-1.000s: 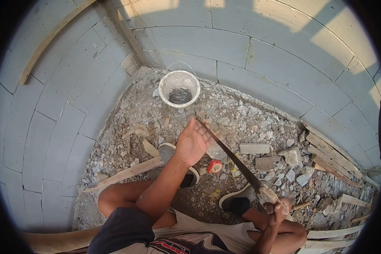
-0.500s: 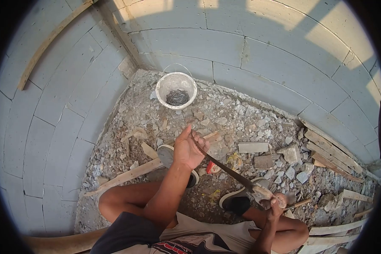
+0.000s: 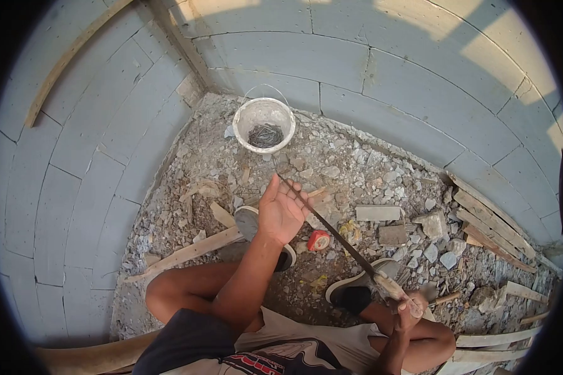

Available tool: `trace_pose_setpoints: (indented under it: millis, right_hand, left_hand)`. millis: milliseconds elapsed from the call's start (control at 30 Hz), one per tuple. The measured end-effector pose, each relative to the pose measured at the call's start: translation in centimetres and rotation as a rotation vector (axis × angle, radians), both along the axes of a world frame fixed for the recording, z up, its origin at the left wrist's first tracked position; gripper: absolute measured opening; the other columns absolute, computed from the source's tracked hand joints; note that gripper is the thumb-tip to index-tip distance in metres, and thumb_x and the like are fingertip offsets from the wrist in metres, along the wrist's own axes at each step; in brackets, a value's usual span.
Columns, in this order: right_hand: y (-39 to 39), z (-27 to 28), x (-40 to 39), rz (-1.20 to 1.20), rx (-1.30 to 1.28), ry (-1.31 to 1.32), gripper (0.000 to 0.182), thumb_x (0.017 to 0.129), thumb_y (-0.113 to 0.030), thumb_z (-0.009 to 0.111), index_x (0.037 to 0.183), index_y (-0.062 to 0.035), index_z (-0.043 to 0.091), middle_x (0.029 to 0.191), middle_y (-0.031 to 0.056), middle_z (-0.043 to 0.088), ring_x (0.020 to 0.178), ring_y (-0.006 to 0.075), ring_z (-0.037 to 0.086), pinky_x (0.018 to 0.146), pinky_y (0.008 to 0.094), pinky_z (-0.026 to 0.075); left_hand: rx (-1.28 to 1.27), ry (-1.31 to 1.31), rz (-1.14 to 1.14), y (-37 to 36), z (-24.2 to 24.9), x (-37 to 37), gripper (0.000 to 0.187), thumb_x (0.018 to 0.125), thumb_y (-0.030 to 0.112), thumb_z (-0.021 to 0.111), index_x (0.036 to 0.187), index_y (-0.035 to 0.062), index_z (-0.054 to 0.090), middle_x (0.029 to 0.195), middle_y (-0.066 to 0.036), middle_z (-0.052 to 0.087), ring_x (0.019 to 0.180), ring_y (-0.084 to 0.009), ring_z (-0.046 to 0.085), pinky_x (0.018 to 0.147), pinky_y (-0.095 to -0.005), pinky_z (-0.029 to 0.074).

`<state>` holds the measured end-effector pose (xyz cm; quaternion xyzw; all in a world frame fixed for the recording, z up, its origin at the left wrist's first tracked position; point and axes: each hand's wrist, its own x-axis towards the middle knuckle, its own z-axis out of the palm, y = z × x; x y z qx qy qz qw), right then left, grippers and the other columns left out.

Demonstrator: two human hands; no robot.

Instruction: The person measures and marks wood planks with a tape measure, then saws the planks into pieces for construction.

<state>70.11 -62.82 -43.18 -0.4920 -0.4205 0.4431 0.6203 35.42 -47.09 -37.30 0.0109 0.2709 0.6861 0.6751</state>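
Note:
A handsaw (image 3: 341, 239) lies diagonally across the view, its narrow blade seen nearly edge-on. Its worn wooden handle, at the lower right, is wrapped by my right hand (image 3: 408, 310). The blade's tip end rests by the fingers of my left hand (image 3: 286, 209), whose palm faces up with the fingers apart and slightly curled. On the ground between my feet, below the blade, is a red tape measure (image 3: 318, 240). A white bucket (image 3: 264, 125) holding a pile of nails (image 3: 266, 135) stands beyond my left hand.
Grey block walls (image 3: 281, 53) meet in a corner behind the bucket. Rubble (image 3: 350, 162) covers the ground. A wooden strip (image 3: 187, 251) lies at the left, planks (image 3: 491, 219) lean along the right wall, and block pieces (image 3: 378, 213) lie right of centre.
The saw blade has turned from showing its broad face to nearly edge-on. My left palm has opened more around the tip. The tape measure shows more fully, and the view has shifted slightly.

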Motion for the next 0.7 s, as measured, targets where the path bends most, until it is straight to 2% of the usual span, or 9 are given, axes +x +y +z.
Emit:
trace_pose_setpoints:
  millis: [33, 167, 400, 467, 533, 567, 633, 667, 700]
  right_hand:
    - [-0.1, 0.3, -0.7, -0.116, 0.078, -0.129, 0.055, 0.08, -0.053, 0.079, 0.078, -0.001, 0.061, 0.063, 0.0044, 0.059, 0.055, 0.0143, 0.058, 0.056, 0.0267, 0.048]
    - [0.3, 3.3, -1.1, 0.108, 0.154, -0.413, 0.053, 0.079, -0.052, 0.08, 0.076, -0.0012, 0.066, 0.065, 0.0071, 0.064, 0.058, 0.0175, 0.062, 0.059, 0.0295, 0.048]
    - [1.0, 3.6, -1.8, 0.109, 0.132, -0.391, 0.049, 0.08, -0.049, 0.08, 0.079, -0.0013, 0.068, 0.069, 0.008, 0.065, 0.06, 0.0172, 0.063, 0.06, 0.0296, 0.049]
    - [1.4, 3.6, -1.6, 0.01, 0.14, -0.508, 0.047, 0.082, -0.045, 0.079, 0.083, -0.0002, 0.068, 0.069, 0.0076, 0.065, 0.061, 0.0166, 0.063, 0.061, 0.0292, 0.048]
    - [2.8, 3.4, -0.8, -0.046, 0.139, -0.67, 0.038, 0.084, -0.036, 0.079, 0.087, 0.0001, 0.068, 0.069, 0.0072, 0.065, 0.061, 0.0157, 0.063, 0.061, 0.0291, 0.048]
    - [3.4, 3.2, -0.2, -0.06, 0.13, -0.788, 0.032, 0.086, -0.03, 0.078, 0.088, 0.0002, 0.068, 0.069, 0.0071, 0.066, 0.061, 0.0153, 0.063, 0.061, 0.0291, 0.048]
    - [5.1, 2.4, 1.3, -0.117, 0.11, -0.823, 0.027, 0.087, -0.026, 0.077, 0.09, -0.0003, 0.069, 0.069, 0.0071, 0.066, 0.059, 0.0166, 0.063, 0.06, 0.0291, 0.049]
    - [5.7, 2.0, 1.8, -0.153, 0.089, -0.849, 0.022, 0.088, -0.022, 0.075, 0.091, -0.0008, 0.069, 0.068, 0.0071, 0.066, 0.058, 0.0179, 0.063, 0.059, 0.029, 0.049]
    - [6.3, 1.7, 1.9, -0.156, 0.083, -0.852, 0.022, 0.088, -0.022, 0.075, 0.091, -0.0008, 0.069, 0.068, 0.0071, 0.066, 0.058, 0.0179, 0.063, 0.059, 0.029, 0.049]
  left_hand:
    - [-0.004, -0.014, -0.005, 0.1, -0.3, -0.2, 0.037, 0.1, 0.047, 0.055, 0.085, 0.0135, 0.058, 0.085, 0.0, 0.061, 0.08, -0.018, 0.061, 0.085, -0.0406, 0.05]
    - [0.035, -0.113, -0.024, 0.2, -1.7, -1.0, 0.037, 0.1, 0.048, 0.053, 0.092, 0.0134, 0.06, 0.091, 0.0, 0.064, 0.082, -0.0176, 0.063, 0.087, -0.0383, 0.049]
    - [0.072, -0.112, -0.027, 0.7, -3.3, -2.0, 0.037, 0.1, 0.048, 0.054, 0.099, 0.0115, 0.062, 0.097, -0.001, 0.066, 0.084, -0.0181, 0.064, 0.086, -0.0387, 0.05]
    - [-0.171, 0.304, -0.026, 1.5, -2.9, -1.6, 0.038, 0.099, 0.047, 0.056, 0.103, 0.0096, 0.061, 0.099, -0.002, 0.066, 0.088, -0.0224, 0.066, 0.087, -0.042, 0.051]
    - [-0.194, 1.012, -0.154, 2.9, -8.2, -3.7, 0.047, 0.094, 0.05, 0.061, 0.112, 0.0065, 0.06, 0.108, -0.007, 0.069, 0.096, -0.0302, 0.067, 0.091, -0.0451, 0.05]
    - [-0.189, 1.004, -0.173, 2.8, -10.9, -5.1, 0.047, 0.094, 0.05, 0.061, 0.112, 0.0065, 0.06, 0.108, -0.007, 0.069, 0.096, -0.0302, 0.067, 0.091, -0.0451, 0.05]
    - [-0.052, 2.238, -0.565, 2.5, -13.6, -7.7, 0.063, 0.086, 0.054, 0.068, 0.121, 0.0037, 0.058, 0.113, -0.011, 0.07, 0.103, -0.0335, 0.068, 0.099, -0.0505, 0.045]
    - [-0.047, 2.234, -0.572, 1.8, -14.9, -8.6, 0.063, 0.086, 0.054, 0.068, 0.121, 0.0037, 0.058, 0.113, -0.011, 0.07, 0.103, -0.0335, 0.068, 0.099, -0.0505, 0.045]
    - [-0.009, 2.456, -0.652, 1.1, -15.8, -9.1, 0.066, 0.083, 0.054, 0.071, 0.122, 0.0037, 0.058, 0.114, -0.012, 0.07, 0.105, -0.0324, 0.068, 0.103, -0.0527, 0.041]
